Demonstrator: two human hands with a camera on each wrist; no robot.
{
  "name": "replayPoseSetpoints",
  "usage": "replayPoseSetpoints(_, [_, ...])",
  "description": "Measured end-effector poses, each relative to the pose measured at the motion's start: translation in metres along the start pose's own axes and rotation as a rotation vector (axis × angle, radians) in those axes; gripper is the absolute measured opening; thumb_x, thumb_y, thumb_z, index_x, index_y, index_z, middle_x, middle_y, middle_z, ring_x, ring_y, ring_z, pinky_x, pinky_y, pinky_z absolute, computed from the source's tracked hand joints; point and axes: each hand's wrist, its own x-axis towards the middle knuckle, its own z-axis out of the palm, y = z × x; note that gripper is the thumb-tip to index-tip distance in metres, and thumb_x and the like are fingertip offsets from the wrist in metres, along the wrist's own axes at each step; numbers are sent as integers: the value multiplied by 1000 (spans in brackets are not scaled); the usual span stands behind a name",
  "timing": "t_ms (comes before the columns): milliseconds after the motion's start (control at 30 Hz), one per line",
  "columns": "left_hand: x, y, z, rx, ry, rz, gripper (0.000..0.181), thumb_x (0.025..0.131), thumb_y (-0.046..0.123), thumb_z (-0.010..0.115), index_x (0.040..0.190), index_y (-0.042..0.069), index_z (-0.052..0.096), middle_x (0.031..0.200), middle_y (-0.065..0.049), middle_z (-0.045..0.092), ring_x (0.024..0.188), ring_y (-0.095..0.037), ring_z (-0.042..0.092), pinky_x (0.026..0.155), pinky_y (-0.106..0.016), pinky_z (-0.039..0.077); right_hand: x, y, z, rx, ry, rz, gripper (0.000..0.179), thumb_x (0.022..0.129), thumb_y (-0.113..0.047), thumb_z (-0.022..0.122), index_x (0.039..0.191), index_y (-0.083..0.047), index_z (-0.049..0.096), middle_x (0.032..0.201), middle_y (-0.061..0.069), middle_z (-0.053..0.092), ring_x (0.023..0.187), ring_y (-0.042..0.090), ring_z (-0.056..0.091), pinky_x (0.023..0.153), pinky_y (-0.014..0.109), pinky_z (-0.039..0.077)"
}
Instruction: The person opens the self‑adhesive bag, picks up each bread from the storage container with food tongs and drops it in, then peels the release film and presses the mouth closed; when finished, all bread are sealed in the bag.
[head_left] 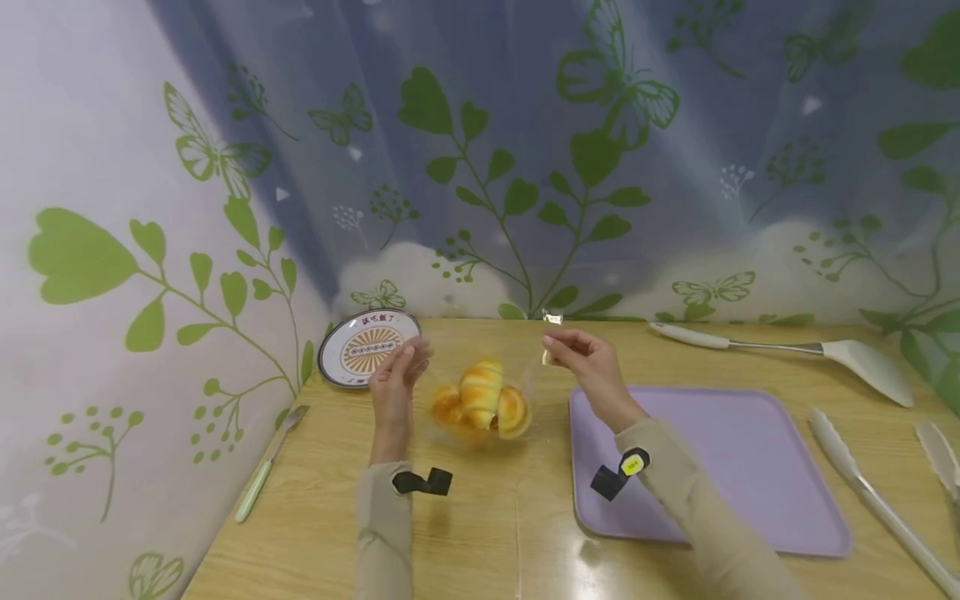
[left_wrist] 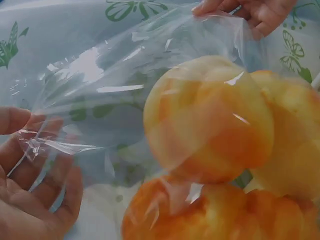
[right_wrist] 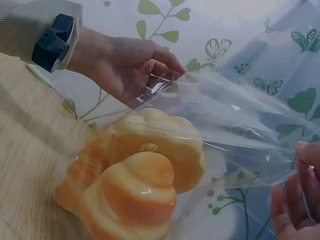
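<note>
A clear plastic bag with several golden-brown bread rolls inside hangs between my two hands over the table. My left hand pinches one corner of the bag's upper edge between thumb and fingers. At the opposite corner, my right hand pinches the film, and a shiny bit of it sticks up above the fingertips. The edge is stretched across between the hands. In the right wrist view the rolls bunch together at the bottom of the bag, one behind the others.
A round patterned plate stands behind my left hand. At the left lies a fork with a pale green handle. A purple tray sits under my right forearm. Beyond it are a white spatula and tongs. A printed curtain hangs behind.
</note>
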Motion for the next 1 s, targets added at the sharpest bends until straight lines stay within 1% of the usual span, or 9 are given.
replayPoseSetpoints(133, [9,6,-3,67,-46,10,28,97,0,54,98,21,72,87,9,75,82,-4,70,82,-19,56,3,1,-5,8,-31,1,18,93,-8,65,95,-25,69,91,-19,70,86,1,63,77,17,54])
replayPoseSetpoints(233, [16,13,-3,169,-93,15,29,94,-4,58,98,21,72,88,10,75,81,-3,70,80,-16,55,4,0,-7,6,-43,-7,22,94,-9,65,94,-30,70,93,-20,70,86,-1,62,77,17,54])
replayPoseSetpoints(400, [25,19,-4,328,-150,62,14,92,-2,63,101,3,72,86,16,74,79,0,70,75,-15,55,6,-1,-7,75,-45,21,22,95,-8,62,93,-28,71,93,-18,70,84,1,61,76,17,54])
replayPoseSetpoints(467, [28,19,-5,348,-146,75,13,92,-2,62,102,-6,69,83,17,74,77,0,70,75,-16,55,7,-1,-8,129,-49,43,23,96,-6,60,94,-26,72,94,-16,69,82,3,60,76,17,53])
replayPoseSetpoints(567, [29,20,-6,337,-150,57,13,94,-2,59,103,-10,65,84,16,74,79,-1,70,78,-17,56,8,-1,-9,190,-56,72,27,98,-5,56,92,-25,72,94,-14,68,79,5,59,75,18,52])
replayPoseSetpoints(633, [30,20,-6,347,-162,36,10,96,-1,57,100,-5,65,85,17,74,81,0,70,79,-17,56,9,-2,-11,198,-72,81,28,98,-5,55,92,-26,73,94,-13,67,78,6,58,76,19,52])
replayPoseSetpoints(800, [32,23,-5,403,-215,49,15,97,4,58,100,-9,63,86,18,74,85,1,70,85,-17,54,12,-4,-14,166,-114,78,28,98,-6,55,98,-28,71,94,-12,65,79,6,57,77,20,52])
replayPoseSetpoints(900, [34,26,-6,446,-259,55,23,98,8,57,108,-13,61,87,21,73,87,3,70,89,-15,52,13,-6,-16,159,-127,88,28,98,-6,55,100,-29,70,97,-12,63,79,5,56,77,20,51])
replayPoseSetpoints(1000, [34,28,-8,439,-293,30,24,99,10,56,117,-5,62,90,20,74,89,2,70,89,-15,51,14,-7,-17,173,-130,114,28,98,-5,55,99,-29,70,102,-13,63,79,5,56,77,19,51])
